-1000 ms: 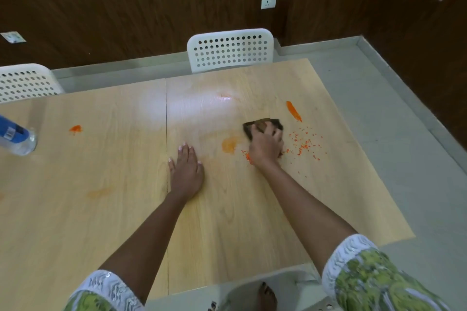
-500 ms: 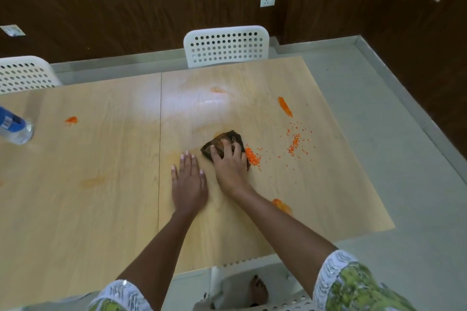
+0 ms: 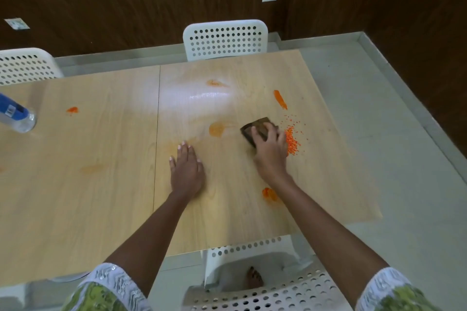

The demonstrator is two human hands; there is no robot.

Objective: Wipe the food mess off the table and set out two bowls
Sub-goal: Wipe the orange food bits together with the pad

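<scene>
Since half a second ago your right hand (image 3: 270, 151) has swept the brown cloth (image 3: 256, 127) rightward, pushing the orange crumbs (image 3: 292, 142) into a heap just beside your fingers (image 3: 271, 134). Those fingers curl over the cloth, pressing it onto the counter (image 3: 101, 184), while your left hand (image 3: 187, 171) lies flat with fingers straight. An orange smear (image 3: 217, 129) sits left of the cloth, another (image 3: 269, 194) beside your wrist.
</scene>
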